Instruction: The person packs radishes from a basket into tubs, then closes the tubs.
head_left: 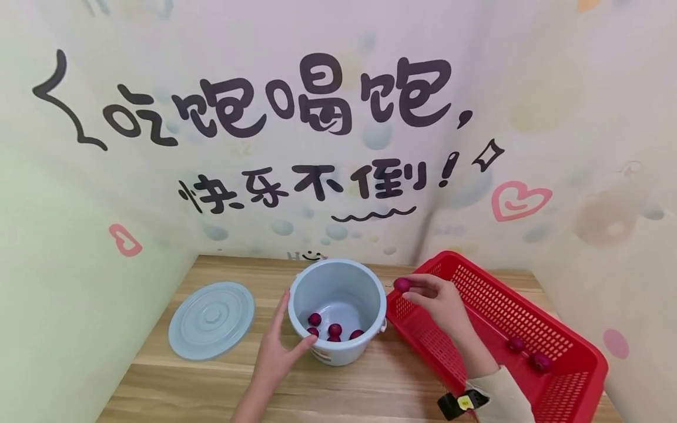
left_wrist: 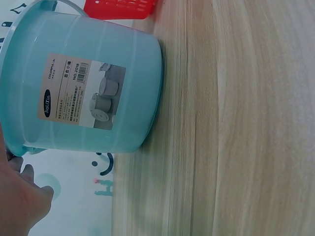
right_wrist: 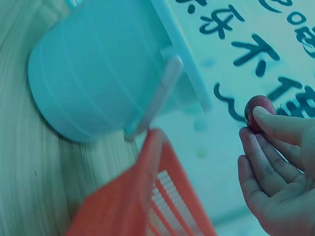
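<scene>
A light blue bucket (head_left: 337, 354) stands on the table with several small dark red radishes (head_left: 335, 329) inside. My left hand (head_left: 276, 346) holds the bucket at its left side, thumb at the front of the rim and fingers along the wall. In the left wrist view, the bucket's label (left_wrist: 81, 91) shows above that hand. My right hand (head_left: 441, 302) pinches one radish (right_wrist: 259, 113) between thumb and fingertips, right of the bucket's rim and over the near-left end of a red basket (head_left: 529, 311). Its other fingers (right_wrist: 263, 169) are loosely bent.
Several radishes (head_left: 539, 361) lie at the right end of the red perforated basket, which stands close beside the bucket. A round blue lid (head_left: 211, 320) lies on the wooden table (head_left: 211, 388) to the left. Behind rises a wall (head_left: 338, 29) with black lettering.
</scene>
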`<state>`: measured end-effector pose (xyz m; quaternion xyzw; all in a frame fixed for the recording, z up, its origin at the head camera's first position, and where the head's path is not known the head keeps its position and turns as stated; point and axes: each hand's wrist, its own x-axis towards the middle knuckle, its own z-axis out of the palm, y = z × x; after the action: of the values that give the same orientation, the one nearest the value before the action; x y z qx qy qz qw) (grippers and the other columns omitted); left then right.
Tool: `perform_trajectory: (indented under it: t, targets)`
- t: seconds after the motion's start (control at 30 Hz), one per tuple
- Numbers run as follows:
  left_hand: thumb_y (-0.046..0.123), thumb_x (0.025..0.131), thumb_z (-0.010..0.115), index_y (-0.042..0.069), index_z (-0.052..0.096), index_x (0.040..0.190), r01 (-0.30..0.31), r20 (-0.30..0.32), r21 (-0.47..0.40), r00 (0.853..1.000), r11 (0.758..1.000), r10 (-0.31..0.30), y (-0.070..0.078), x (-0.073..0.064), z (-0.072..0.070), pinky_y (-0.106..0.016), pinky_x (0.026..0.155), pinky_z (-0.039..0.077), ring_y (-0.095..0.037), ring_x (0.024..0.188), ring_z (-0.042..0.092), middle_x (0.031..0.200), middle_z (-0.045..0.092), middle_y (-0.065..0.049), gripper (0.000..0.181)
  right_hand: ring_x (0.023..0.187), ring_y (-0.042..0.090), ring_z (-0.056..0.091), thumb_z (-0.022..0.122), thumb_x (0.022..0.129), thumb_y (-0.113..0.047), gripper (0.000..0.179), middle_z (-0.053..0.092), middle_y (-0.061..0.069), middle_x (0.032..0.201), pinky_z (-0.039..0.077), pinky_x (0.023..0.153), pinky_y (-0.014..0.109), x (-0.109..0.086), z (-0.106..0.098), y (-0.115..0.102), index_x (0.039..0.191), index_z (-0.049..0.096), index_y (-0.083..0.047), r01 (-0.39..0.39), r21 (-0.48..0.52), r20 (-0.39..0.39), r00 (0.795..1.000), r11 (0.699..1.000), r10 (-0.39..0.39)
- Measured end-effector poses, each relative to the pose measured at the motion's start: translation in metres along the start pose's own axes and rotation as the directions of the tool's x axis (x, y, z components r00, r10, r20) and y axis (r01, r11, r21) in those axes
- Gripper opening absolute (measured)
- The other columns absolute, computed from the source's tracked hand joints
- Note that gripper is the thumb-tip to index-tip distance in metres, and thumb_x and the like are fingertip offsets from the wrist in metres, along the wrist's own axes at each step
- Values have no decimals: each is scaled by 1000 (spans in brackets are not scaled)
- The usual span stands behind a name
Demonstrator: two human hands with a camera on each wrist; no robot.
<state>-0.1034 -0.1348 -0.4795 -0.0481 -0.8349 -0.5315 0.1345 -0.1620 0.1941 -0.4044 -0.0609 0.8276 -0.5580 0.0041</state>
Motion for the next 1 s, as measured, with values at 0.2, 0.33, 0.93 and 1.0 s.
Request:
perform_trajectory:
  t: [0.2,0.33,0.93,1.0]
  targets:
    - [29,77,86,25,27,159,-5,-2,10,1000,1000,5,0,0,0,-65,117,30,-35,151,30,164,31,-3,101,106,25,71,78,87,-20,46,70,13,125,61,89,28,2,21,-8,129,65,-10,-15,30,13,1000,999,14]
    - [30,77,86,33,25,158,-1,1,4,1000,1000,1,-1,1,0,-65,117,30,-33,151,29,164,31,-2,101,104,25,72,78,86,-17,44,71,13,123,61,88,28,5,32,-11,128,66,-10,-12,47,25,1000,999,11]
    - [29,78,85,31,25,159,12,6,0,1000,1000,-12,0,1,0,-64,118,29,-34,151,29,165,30,-1,101,110,26,70,73,91,-19,37,70,15,124,58,90,19,6,19,-4,125,67,-7,29,46,-1,1000,999,-29]
    - [29,78,85,28,25,159,10,7,2,1000,1000,-10,0,1,1,-64,117,29,-35,151,29,165,30,-2,101,109,21,70,72,92,-21,37,70,15,124,56,89,16,5,12,-2,126,67,-6,33,40,-19,999,999,-33]
